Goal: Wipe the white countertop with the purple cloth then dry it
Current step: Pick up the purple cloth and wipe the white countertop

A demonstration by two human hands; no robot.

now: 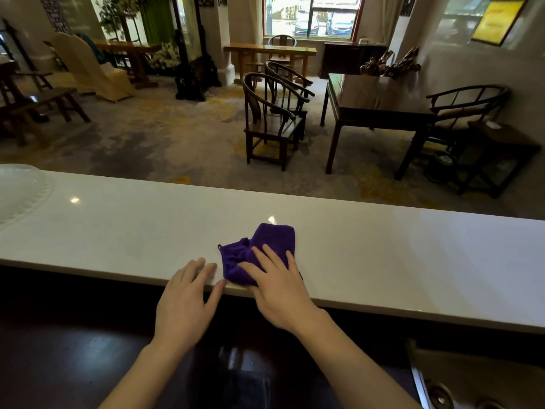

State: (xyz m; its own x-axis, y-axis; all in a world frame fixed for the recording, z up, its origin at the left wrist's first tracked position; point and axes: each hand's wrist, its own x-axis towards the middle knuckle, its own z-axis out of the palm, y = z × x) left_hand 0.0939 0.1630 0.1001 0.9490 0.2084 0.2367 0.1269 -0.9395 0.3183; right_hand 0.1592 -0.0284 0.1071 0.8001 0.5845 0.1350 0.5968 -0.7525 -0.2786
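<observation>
White countertop [383, 249]: purple cloth [267, 246] lies under the right hand [280, 290], fingers spread flat; left hand [185, 302], fingers spread, rests beside the cloth.

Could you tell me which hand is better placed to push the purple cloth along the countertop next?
The right hand: it lies flat on the purple cloth. The left hand rests on the bare white countertop beside the cloth.

The cloth [259, 255] lies on the bench [383, 255] near its front edge. The right hand [280, 293] rests flat on the cloth; the left hand [188, 296] lies on the bench just left of it. A plate [17, 193] sits at the bench's far left.
</observation>
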